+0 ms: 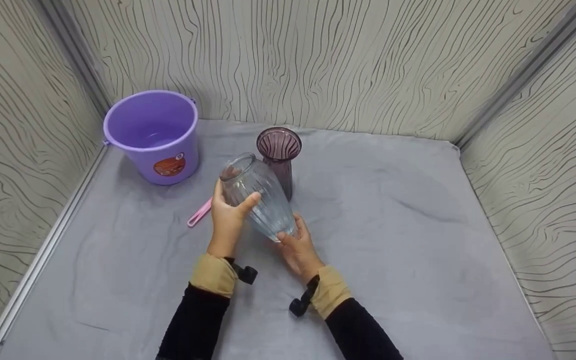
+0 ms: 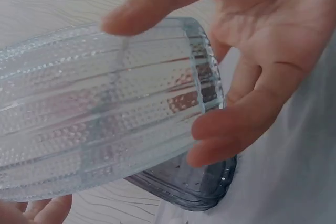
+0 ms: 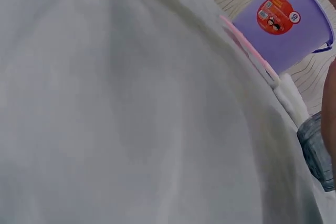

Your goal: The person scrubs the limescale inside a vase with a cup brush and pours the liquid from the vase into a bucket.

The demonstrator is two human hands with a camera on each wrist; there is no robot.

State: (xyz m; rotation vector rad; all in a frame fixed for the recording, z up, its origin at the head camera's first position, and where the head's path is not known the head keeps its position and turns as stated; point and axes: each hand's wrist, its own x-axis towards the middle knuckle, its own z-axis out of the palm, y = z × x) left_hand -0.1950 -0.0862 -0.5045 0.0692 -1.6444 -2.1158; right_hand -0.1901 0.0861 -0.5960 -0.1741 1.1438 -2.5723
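A clear, bluish ribbed glass vase (image 1: 263, 200) is held tilted between both hands, its mouth toward the upper left. My left hand (image 1: 228, 220) grips it near the mouth, thumb across the side. Around the base, the fingers and thumb of my right hand (image 1: 300, 250) hold the lower end; the left wrist view shows dimpled glass (image 2: 105, 108) there. Just behind stands a purple glass vase (image 1: 280, 150), upright and partly covered by the clear one. Beside the left hand lies a pink handle (image 1: 200, 212); in the right wrist view a white part (image 3: 291, 98) adjoins it.
A purple bucket (image 1: 150, 150) with a red-orange label stands at the back left. Grey cloth (image 1: 393, 260) with slight wrinkles covers the table. Wood-patterned panels (image 1: 293, 60) enclose the back and both sides.
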